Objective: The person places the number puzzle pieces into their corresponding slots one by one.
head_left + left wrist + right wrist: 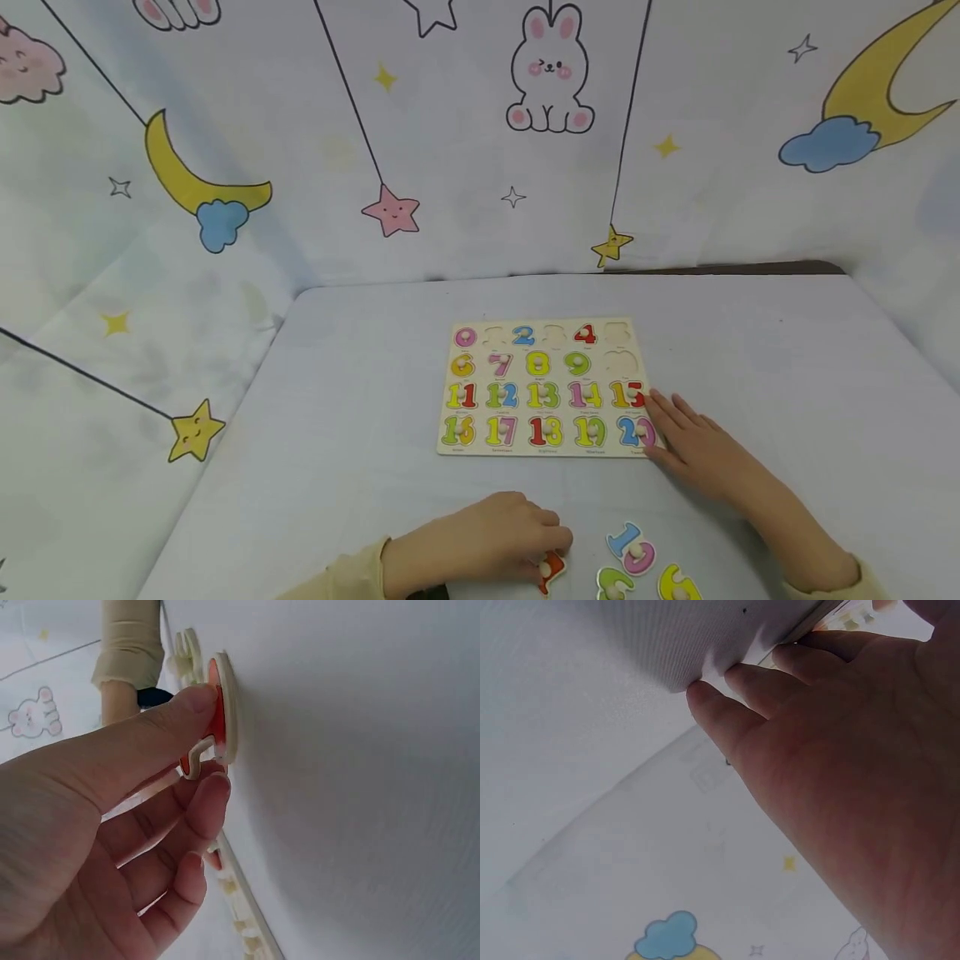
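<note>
Just in front of the board, my left hand [491, 533] pinches a red wooden number piece [552, 570] between thumb and fingers. In the left wrist view the thumb lies on the face of this red piece [220, 712], which stands on edge in that view. Fingers of my right hand [705, 454] stretch out to the right edge of a wooden number puzzle board [522, 412], by the 15 and 20. Most recesses hold coloured, knobbed numbers; several in the top row and at the right of the second row are bare.
Loose pieces lie near the front: a blue and pink 10 [632, 550], a green 3 [615, 583] and a yellow 5 [678, 583]. A white cloth [345, 400] covers the table. Behind it hangs a printed curtain [465, 150] with moons, stars and a rabbit.
</note>
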Demonstrator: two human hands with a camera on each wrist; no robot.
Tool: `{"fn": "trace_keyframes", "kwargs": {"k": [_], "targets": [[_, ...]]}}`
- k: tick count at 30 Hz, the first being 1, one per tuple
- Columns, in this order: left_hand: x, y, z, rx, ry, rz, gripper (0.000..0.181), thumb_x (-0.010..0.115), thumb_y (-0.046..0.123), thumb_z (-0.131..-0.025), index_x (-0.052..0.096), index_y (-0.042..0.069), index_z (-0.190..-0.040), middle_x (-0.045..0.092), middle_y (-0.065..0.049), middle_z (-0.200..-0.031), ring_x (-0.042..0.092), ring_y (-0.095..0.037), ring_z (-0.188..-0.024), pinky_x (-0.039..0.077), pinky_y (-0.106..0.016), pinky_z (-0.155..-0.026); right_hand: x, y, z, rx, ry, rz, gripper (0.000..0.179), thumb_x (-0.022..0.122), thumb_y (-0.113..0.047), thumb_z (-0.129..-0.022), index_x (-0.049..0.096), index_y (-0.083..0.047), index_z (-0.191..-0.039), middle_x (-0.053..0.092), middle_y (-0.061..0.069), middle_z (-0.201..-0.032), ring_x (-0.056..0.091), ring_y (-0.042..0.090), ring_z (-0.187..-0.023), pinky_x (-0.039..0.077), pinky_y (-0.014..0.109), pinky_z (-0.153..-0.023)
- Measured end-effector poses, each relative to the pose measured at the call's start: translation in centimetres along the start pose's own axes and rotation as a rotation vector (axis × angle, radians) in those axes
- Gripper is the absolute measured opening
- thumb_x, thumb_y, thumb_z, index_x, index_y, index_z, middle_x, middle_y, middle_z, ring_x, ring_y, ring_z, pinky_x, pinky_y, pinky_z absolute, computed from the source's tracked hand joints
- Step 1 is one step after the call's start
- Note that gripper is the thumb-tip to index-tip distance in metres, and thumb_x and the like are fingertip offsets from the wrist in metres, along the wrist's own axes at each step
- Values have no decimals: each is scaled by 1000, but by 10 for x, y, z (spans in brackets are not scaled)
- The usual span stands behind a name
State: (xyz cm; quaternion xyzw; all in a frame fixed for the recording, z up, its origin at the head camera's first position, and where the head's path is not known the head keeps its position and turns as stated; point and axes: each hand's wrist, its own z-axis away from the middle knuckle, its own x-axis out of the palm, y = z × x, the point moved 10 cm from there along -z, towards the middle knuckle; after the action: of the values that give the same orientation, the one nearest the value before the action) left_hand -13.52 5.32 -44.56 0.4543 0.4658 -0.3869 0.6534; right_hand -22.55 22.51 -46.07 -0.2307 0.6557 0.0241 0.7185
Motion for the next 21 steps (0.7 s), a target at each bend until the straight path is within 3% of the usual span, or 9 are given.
{"fn": "trace_keyframes", "kwargs": {"k": [3,5,9,13,17,21], "targets": [[-17,-18,3,-54,95,59,25,75,29,-80,60,21,-98,51,17,-80,43,4,-67,33,-9,-65,0,1,0,0,3,-2,73,58,-41,-90,33,3,-143,28,20,-146,21,44,-132,24,62,-97],[-32,-40,7,-117,197,146,23,75,27,-81,60,19,-96,54,15,-82,47,2,-70,36,-9,-66,1,1,0,-4,4,-3,73,59,-40,-90,33,3,-142,28,20,-146,22,45,-131,24,62,-97],[-61,-100,21,-282,415,316,25,75,26,-81,60,16,-97,57,12,-86,53,-6,-77,42,-15,-68,1,1,-1,-8,0,1,73,61,-38,-89,33,4,-142,29,21,-146,22,46,-131,25,62,-96],[-83,-167,31,-472,560,369,27,74,25,-82,60,14,-101,59,9,-90,55,-11,-82,45,-25,-71,1,1,-1,-5,5,-3,73,61,-38,-88,34,3,-142,30,21,-145,23,46,-130,26,62,-95],[-92,-221,32,-624,621,386,26,73,25,-83,61,11,-102,60,4,-91,54,-14,-84,44,-29,-73,1,0,1,-10,22,-4,72,63,-38,-87,37,3,-140,32,21,-144,24,46,-130,27,63,-94],[-90,-259,27,-722,631,433,27,71,26,-84,61,10,-103,59,0,-92,53,-17,-85,44,-31,-75,0,1,2,-6,25,7,71,63,-37,-87,37,3,-140,31,21,-145,24,46,-130,26,63,-95]]}}
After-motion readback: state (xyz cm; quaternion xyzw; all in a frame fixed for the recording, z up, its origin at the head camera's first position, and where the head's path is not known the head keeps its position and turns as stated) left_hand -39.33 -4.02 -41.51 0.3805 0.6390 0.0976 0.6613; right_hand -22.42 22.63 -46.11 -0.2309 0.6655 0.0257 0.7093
